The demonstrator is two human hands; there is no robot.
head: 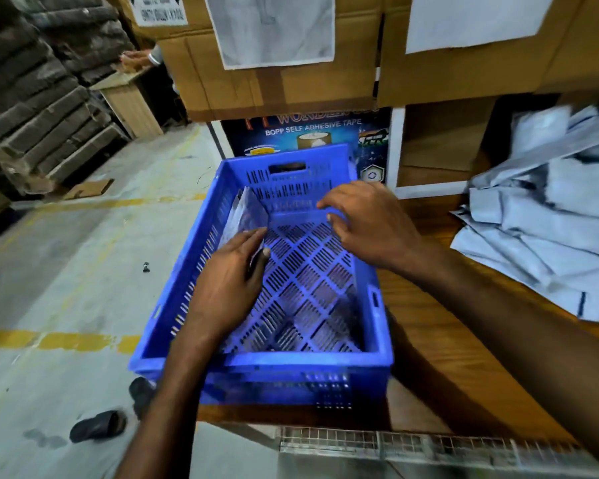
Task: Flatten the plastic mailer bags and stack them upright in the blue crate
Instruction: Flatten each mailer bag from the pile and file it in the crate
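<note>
- A loose pile of grey bags (547,216) lies at the right of the table (429,357), well apart from the crate (263,361).
- Cardboard boxes (291,88) and a tape carton (312,133) stand just behind the crate.
- The left hand (225,285) pinches a few upright bags (248,216) against the crate's left wall, partly covering them.
- The right hand (370,223) hovers over the crate, fingers loose, holding nothing.
- The pile's far edge is blurred and cut off.
- The table is wooden; the concrete floor (66,271) has yellow lines, and a sandal (97,425) lies on it.
</note>
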